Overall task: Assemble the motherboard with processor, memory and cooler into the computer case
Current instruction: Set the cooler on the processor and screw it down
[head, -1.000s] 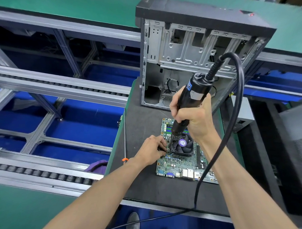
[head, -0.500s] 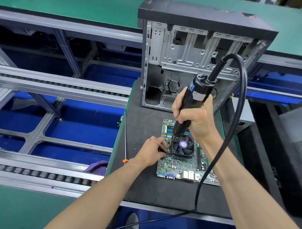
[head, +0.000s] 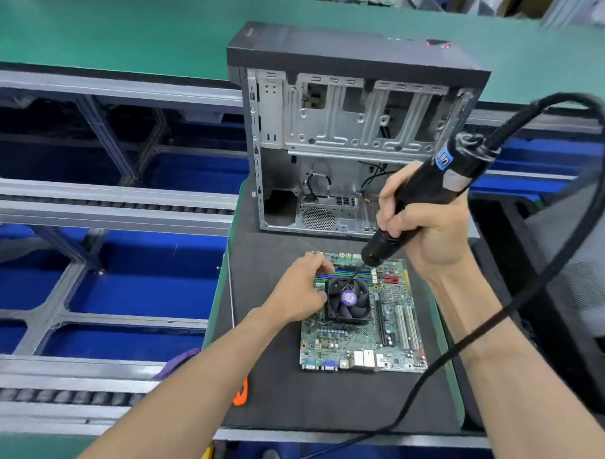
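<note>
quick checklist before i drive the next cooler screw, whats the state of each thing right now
1. Right hand grips the electric screwdriver firmly: ok.
2. Driver bit set on a screw at the cooler far corner: cannot tell; the tip is near the far left corner, but the screw head is too small to see.
3. Left hand steadies the cooler's left side: ok, though its fingers lie close to the bit.
4. Motherboard lies flat on the black mat: ok.
5. Driver cable clear of the board: ok; it loops to the right over the forearm.
6. Computer case open and facing the person: ok.
</note>
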The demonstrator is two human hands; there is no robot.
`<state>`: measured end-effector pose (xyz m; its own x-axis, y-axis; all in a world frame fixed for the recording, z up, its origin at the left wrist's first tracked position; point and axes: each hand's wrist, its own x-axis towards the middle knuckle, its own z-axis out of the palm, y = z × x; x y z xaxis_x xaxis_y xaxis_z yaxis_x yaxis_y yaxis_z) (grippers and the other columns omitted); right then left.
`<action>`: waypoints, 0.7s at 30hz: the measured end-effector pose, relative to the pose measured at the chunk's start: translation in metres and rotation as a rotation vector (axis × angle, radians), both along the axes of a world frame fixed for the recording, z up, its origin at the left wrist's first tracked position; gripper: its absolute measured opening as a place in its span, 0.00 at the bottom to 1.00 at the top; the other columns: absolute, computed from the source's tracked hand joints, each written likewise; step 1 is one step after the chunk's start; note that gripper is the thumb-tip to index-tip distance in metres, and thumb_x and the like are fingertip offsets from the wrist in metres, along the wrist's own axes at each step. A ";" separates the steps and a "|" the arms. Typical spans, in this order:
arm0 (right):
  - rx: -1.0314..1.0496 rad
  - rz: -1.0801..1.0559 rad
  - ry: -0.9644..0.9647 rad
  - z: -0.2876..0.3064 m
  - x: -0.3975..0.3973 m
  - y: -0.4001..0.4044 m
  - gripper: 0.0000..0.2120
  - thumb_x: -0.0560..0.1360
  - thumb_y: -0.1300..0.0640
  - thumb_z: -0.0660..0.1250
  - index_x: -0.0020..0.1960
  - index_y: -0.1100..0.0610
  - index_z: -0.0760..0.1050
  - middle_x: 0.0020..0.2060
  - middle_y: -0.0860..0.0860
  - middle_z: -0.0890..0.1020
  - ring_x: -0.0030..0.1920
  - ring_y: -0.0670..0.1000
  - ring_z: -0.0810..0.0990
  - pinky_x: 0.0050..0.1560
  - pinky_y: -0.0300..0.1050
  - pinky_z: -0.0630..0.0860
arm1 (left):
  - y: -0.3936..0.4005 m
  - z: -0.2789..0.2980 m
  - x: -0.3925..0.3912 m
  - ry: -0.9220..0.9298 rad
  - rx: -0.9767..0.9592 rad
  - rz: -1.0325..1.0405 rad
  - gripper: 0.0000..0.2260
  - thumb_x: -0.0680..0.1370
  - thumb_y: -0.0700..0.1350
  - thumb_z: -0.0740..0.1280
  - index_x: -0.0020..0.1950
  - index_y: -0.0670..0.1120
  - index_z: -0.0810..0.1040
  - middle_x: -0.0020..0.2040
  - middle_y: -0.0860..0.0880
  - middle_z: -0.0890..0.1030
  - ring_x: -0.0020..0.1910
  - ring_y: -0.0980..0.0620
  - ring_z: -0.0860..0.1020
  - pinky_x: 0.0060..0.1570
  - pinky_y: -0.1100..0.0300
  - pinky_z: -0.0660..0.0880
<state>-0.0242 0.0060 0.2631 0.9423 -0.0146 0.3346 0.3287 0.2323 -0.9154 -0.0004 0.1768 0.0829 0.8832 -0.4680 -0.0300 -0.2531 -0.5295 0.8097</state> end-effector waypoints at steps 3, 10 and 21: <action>0.009 -0.118 0.004 0.003 -0.003 -0.018 0.13 0.50 0.65 0.66 0.34 0.65 0.72 0.26 0.56 0.74 0.24 0.53 0.67 0.33 0.43 0.65 | -0.023 0.013 0.009 0.030 0.048 -0.180 0.19 0.71 0.46 0.74 0.60 0.57 0.74 0.59 0.56 0.74 0.60 0.56 0.71 0.59 0.58 0.68; -0.038 -0.226 -0.024 -0.007 -0.003 -0.040 0.14 0.51 0.70 0.62 0.32 0.58 0.77 0.25 0.57 0.74 0.24 0.54 0.66 0.30 0.45 0.63 | -0.060 0.020 0.020 0.232 0.237 -0.388 0.26 0.71 0.54 0.78 0.66 0.54 0.75 0.62 0.50 0.75 0.59 0.48 0.74 0.58 0.56 0.71; -0.057 -0.231 -0.021 -0.023 0.004 -0.041 0.11 0.52 0.65 0.65 0.34 0.57 0.78 0.24 0.58 0.73 0.24 0.54 0.67 0.30 0.41 0.66 | -0.065 0.016 0.022 0.250 0.295 -0.413 0.20 0.71 0.55 0.77 0.58 0.55 0.73 0.49 0.50 0.79 0.49 0.48 0.74 0.48 0.54 0.71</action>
<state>-0.0198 -0.0348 0.2404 0.9087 -0.2101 0.3607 0.3865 0.0971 -0.9172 0.0215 0.1120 0.0986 0.5782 -0.7133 -0.3961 -0.3069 -0.6399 0.7045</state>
